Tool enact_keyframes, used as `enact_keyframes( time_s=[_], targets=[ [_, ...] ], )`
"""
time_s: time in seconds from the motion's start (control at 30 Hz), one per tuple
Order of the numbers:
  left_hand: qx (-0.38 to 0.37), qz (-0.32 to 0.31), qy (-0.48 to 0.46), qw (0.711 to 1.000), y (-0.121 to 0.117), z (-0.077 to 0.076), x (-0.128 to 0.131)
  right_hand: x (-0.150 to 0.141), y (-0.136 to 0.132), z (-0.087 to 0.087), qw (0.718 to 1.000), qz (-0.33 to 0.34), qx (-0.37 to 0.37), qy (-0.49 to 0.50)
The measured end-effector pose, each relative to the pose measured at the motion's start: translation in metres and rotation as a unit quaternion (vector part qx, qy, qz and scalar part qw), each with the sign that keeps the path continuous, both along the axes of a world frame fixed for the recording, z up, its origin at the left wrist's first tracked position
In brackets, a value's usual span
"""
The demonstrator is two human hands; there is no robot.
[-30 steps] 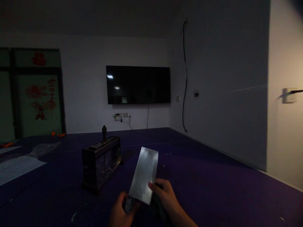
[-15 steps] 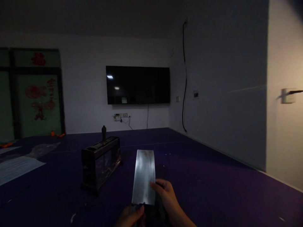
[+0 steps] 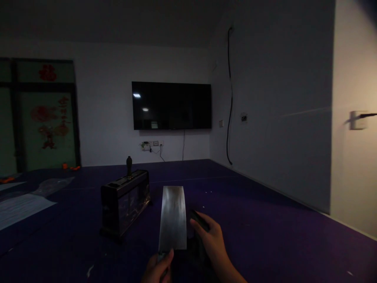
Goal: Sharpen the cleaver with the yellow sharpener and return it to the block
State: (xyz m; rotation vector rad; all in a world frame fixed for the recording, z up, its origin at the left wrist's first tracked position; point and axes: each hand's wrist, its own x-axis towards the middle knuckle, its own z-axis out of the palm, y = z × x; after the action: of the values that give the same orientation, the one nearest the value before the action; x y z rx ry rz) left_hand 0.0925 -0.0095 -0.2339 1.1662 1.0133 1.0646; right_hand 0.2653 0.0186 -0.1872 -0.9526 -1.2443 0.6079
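A cleaver [image 3: 173, 218] with a broad shiny blade points away from me, its flat side in view. My left hand [image 3: 159, 267] is closed around its handle at the bottom, which is mostly hidden. To the right of the blade, my right hand [image 3: 210, 237] grips a dark, narrow object [image 3: 200, 221], thumb laid along its side. That object's kind cannot be made out in the dim light. A knife block [image 3: 126, 202] with dark ends and clear sides stands to the left, a dark handle [image 3: 129, 166] sticking up from its top.
Everything stands on a purple surface [image 3: 250, 220]. Paper sheets [image 3: 26, 208] and clear plastic wrap [image 3: 54, 185] lie at the left, with small orange items [image 3: 65, 166] farther back. A television [image 3: 172, 106] hangs on the far wall, and a cable [image 3: 227, 133] runs down the right wall.
The cleaver has shifted slightly left. My right thumb has come off its blade, and that hand is now apart from it, with the dark object showing in its grip.
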Motion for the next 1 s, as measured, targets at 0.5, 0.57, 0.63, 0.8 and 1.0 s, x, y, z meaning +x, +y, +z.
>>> enact_keyframes(
  time_s=[0.5,0.57,0.63,0.8,1.0],
  targets=[
    [0.031,0.001,-0.005,1.000,0.007,-0.007,-0.004,-0.003,0.000,-0.014,0.815,-0.100,0.273,-0.501],
    [0.021,0.011,-0.008,1.000,0.007,-0.009,-0.004,-0.003,0.000,-0.014,0.820,-0.095,0.259,-0.502],
    [0.006,0.024,-0.012,1.000,0.009,-0.012,-0.005,-0.003,-0.002,-0.014,0.824,-0.089,0.242,-0.505],
    [-0.018,0.026,-0.026,0.999,0.011,-0.015,-0.006,-0.005,-0.006,-0.012,0.830,-0.067,0.206,-0.514],
    [-0.002,0.028,-0.041,0.999,0.012,-0.013,-0.007,-0.009,-0.009,-0.011,0.831,-0.036,0.180,-0.525]
  ],
)
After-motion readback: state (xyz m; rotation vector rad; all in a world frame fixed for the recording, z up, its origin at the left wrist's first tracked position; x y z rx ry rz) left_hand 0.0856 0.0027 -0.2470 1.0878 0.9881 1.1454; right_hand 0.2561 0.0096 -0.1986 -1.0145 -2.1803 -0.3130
